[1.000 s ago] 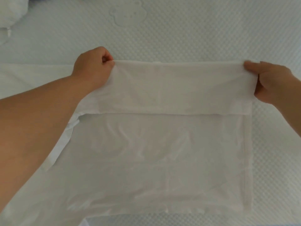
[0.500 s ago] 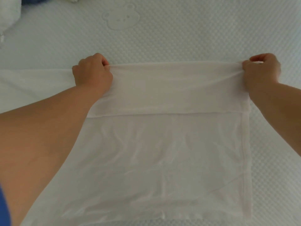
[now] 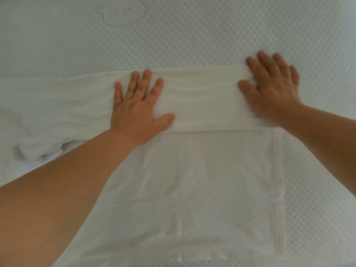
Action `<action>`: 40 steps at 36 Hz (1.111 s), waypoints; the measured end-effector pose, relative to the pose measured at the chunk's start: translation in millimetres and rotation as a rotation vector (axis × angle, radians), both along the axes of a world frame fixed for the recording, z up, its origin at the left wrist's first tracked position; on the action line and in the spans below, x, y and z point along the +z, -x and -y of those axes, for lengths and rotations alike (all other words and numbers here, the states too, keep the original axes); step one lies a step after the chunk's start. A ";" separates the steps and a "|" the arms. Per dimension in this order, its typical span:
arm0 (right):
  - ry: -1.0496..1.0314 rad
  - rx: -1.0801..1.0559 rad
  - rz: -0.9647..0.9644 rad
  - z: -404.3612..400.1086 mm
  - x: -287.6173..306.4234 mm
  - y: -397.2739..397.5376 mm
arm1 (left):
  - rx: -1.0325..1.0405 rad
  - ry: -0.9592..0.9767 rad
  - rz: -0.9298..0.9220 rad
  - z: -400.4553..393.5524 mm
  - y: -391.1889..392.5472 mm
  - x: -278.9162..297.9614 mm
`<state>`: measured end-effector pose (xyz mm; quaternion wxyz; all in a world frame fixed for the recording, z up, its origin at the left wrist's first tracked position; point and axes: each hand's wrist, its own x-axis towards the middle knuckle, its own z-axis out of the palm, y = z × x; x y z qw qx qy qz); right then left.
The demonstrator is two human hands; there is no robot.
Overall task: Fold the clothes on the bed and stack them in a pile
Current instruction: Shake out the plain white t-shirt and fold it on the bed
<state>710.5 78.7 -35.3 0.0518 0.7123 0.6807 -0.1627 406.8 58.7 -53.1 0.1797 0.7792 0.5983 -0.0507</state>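
Note:
A white garment (image 3: 192,180) lies spread flat on the bed, its far edge turned over toward me into a folded band (image 3: 208,105). My left hand (image 3: 136,108) presses flat on the left part of that band, fingers straight and spread. On the band's right end my right hand (image 3: 273,87) lies flat too, its fingertips reaching past the far edge onto the mattress. A bunched sleeve (image 3: 38,151) sticks out at the left, partly hidden by my left forearm.
The pale textured mattress cover (image 3: 212,31) extends beyond and to the right of the garment, with an embossed bear shape (image 3: 121,12) at the far top. More white cloth (image 3: 48,101) stretches to the left edge.
Both hands let go of the pinched far edge and now lie flat on the folded band. The view has tilted closer and further forward.

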 end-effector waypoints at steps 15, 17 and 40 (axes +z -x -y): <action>0.713 -0.303 -0.794 -72.5 66.3 -43.6 | 0.162 0.032 0.147 -70.3 -23.8 34.1; 0.727 -0.358 -0.830 -70.4 62.8 -51.0 | 0.140 0.128 0.168 -78.3 -30.8 37.2; 0.032 0.221 0.051 36.9 -5.6 5.2 | -0.142 -0.028 -0.036 -2.1 -48.7 -0.2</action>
